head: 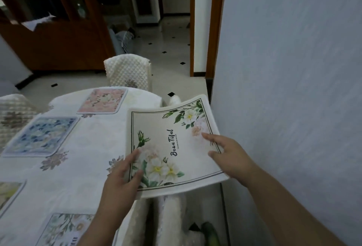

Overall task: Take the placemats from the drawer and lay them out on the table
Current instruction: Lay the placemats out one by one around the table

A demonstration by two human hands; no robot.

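The tabletop [74,167], under a pale flowered cloth, fills the left of the view and already carries four placemats. A pink placemat [101,99] lies at the far end, a blue placemat [42,136] to its near left, a greenish placemat [9,192] is cut off at the left edge, and a white floral placemat [66,230] lies nearest. They are well apart from one another, each roughly square to the cloth.

The placemat in hand [172,143], cream with white flowers and the word "Beautiful", hangs in the air over the right edge of the tabletop. Most of it is past the edge, above the floor and a wrapped chair, and it sags in a shallow curve between the two grips.

The left hand [121,183] pinches the near left corner, with the thumb on the printed face and the fingers beneath. The right hand [229,153] holds the right edge, its index finger laid straight on top and the rest curled underneath.

The step looks like setting this mat down on the bare stretch at the right side of the tabletop. To do it well, carry the mat left until it sits wholly on the cloth. Lower the far edge first so the curve flattens, then square it with its neighbours before letting go. Released where it is now, it would probably slide off the edge.
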